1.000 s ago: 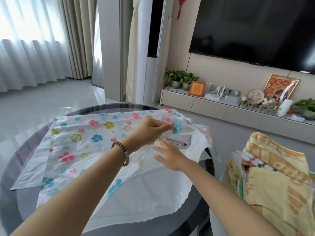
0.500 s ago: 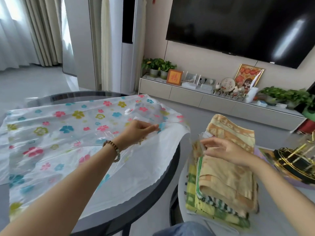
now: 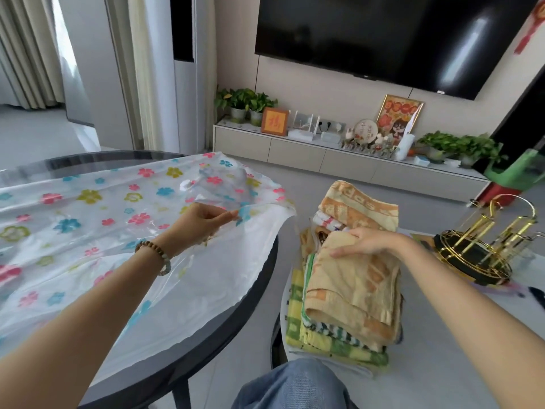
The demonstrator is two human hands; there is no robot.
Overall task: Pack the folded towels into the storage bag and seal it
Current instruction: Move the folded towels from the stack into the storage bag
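Note:
A clear plastic storage bag (image 3: 88,208) printed with coloured flowers lies flat across the round dark glass table (image 3: 253,293). My left hand (image 3: 203,224) pinches the upper layer at the bag's open right edge and lifts it slightly. A grey folded towel (image 3: 224,184) shows dimly through the plastic near that edge. To the right, a stack of folded towels (image 3: 348,278), orange, striped and yellow-green, rests on a lower white surface. My right hand (image 3: 368,240) lies on the top orange towel with fingers curled over its near fold.
A gold wire rack (image 3: 483,246) on a black base stands right of the towel stack. My knee in blue jeans (image 3: 295,385) is below, between table and stack. A low TV cabinet (image 3: 339,160) with plants and frames runs along the far wall.
My right hand left the bag's opening, swung right to the towel stack and now rests on the top orange towel. My left hand kept its pinch on the bag edge. My view turned right.

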